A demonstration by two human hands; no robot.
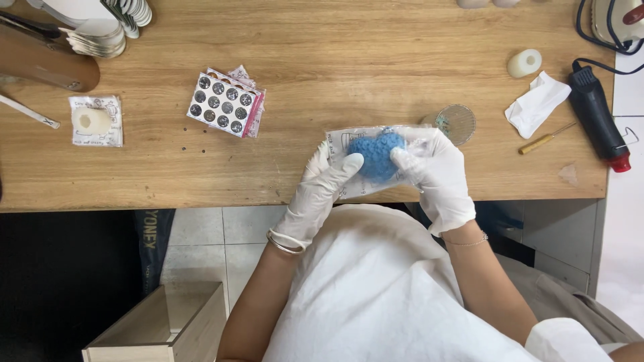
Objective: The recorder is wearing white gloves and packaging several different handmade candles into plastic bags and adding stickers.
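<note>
Both gloved hands hold a clear plastic bag (pixel 349 144) containing a blue crocheted piece (pixel 377 155) just above the bench (pixel 322 80) near edge. Left hand (pixel 320 188) and right hand (pixel 439 177) fingers are closed on the bag, thumbs pressing the blue piece.

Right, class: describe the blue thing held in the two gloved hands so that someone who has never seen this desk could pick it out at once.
Start at the wooden desk and go to the middle of its near edge, where the left hand and right hand, both in white gloves, meet. Between them is a blue crocheted piece, rounded and bumpy, held against a clear plastic bag. It is the only blue yarn item on the desk.
</note>
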